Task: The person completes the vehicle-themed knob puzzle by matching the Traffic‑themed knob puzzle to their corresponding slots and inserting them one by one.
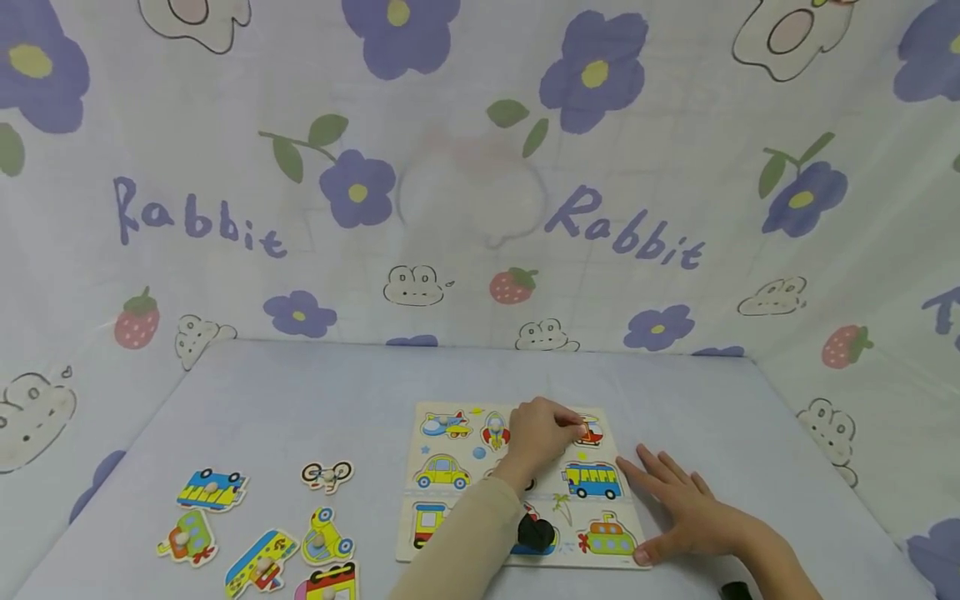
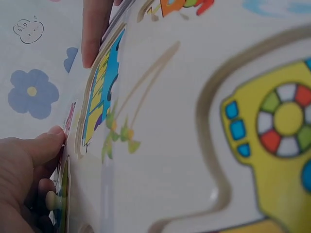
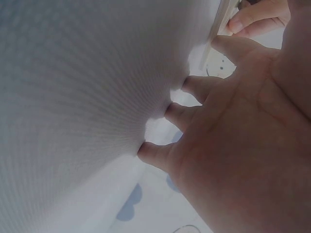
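A wooden puzzle board (image 1: pixel 525 492) with vehicle pictures lies on the table. My left hand (image 1: pixel 542 433) reaches across it and pinches the red helicopter piece (image 1: pixel 592 432) at the upper right recess, its fingertips partly covering the piece. In the left wrist view the thumb (image 2: pixel 54 137) is close against the board's surface, beside a knob (image 2: pixel 51 200) on another piece. My right hand (image 1: pixel 686 517) rests on the table with fingers spread, thumb and index fingertip at the board's right edge. In the right wrist view that hand's palm (image 3: pixel 233 131) shows, fingertips on the cloth.
Loose knobbed pieces lie left of the board: a blue bus (image 1: pixel 213 490), a submarine (image 1: pixel 187 538), a motorcycle (image 1: pixel 327 476), a yellow car (image 1: pixel 327 537), a yellow-and-blue ship-like piece (image 1: pixel 261 562) and a train (image 1: pixel 330 583). Airplane (image 1: pixel 446 425) and rocket (image 1: pixel 495 431) pieces sit in the board's top row.
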Available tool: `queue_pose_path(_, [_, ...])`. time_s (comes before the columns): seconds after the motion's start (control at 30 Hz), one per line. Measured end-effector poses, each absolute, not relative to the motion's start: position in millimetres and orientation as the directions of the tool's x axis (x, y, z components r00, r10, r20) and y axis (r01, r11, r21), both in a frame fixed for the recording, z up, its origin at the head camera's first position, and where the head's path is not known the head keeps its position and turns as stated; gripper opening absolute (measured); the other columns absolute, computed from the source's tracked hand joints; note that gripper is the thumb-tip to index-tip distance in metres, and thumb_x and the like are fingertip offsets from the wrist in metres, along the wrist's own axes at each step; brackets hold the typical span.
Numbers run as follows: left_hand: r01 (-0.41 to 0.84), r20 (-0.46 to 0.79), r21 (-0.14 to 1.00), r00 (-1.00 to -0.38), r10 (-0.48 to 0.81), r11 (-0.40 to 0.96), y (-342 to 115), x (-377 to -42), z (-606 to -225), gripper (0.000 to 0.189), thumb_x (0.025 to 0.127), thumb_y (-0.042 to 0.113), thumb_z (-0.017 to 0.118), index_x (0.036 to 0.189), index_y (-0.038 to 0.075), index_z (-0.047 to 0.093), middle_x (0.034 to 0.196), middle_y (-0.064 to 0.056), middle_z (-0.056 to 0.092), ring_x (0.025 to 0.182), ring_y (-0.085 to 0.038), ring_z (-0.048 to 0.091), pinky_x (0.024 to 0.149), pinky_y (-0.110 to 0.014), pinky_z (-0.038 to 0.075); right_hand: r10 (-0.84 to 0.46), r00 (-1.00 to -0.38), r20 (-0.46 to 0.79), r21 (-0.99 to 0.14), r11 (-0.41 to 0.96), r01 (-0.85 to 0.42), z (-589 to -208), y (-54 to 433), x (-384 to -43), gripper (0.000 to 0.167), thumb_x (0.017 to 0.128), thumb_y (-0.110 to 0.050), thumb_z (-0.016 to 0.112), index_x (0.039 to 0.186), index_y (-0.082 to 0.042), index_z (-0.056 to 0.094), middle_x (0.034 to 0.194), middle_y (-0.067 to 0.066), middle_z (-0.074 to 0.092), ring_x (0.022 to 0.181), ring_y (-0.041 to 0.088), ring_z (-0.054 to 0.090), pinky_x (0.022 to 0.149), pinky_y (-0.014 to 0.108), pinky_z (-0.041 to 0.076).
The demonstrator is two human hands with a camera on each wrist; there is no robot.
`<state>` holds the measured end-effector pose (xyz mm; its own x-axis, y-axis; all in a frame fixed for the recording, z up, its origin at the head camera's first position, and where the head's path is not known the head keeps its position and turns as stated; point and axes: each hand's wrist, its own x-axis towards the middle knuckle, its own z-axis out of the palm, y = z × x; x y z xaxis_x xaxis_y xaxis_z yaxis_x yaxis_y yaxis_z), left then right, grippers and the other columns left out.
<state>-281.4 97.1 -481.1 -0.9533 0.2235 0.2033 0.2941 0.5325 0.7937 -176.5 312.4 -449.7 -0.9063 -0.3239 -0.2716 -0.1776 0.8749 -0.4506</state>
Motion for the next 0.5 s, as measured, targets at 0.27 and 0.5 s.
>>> queue_pose_path(0.27, [0.303, 0.222, 0.8, -0.951, 0.214, 0.518, 95.5, -278.5, -481.0, 0.011, 0.087, 0.027, 0.078, 0.094, 0.02, 0.081, 0.082, 0.014, 0.071, 0.087, -0.006, 0.057, 0.086, -0.035, 0.038, -0.334, -0.906, -0.261, -0.457, 0.869, -0.189, -451.1, 312.3, -176.6, 0.115, 0.061, -0.056, 0.087, 0.154, -0.015, 0.033, 0.16, 0.024, 0.009, 0.141, 0.051, -0.004, 0.099, 0.076, -0.004])
queue_pose_path(0.5, [0.349, 0.285, 0.78, -0.937, 0.201, 0.52, 97.1, -278.0, -487.9, 0.008, 0.087, 0.027, 0.078, 0.092, 0.022, 0.081, 0.085, 0.015, 0.071, 0.088, -0.004, 0.06, 0.09, -0.036, 0.038, -0.334, -0.906, -0.259, -0.444, 0.874, -0.195, -451.1, 312.6, -176.5, 0.115, 0.061, -0.057, 0.086, 0.154, -0.016, 0.033, 0.16, 0.024, 0.009, 0.142, 0.051, -0.003, 0.099, 0.076, -0.003])
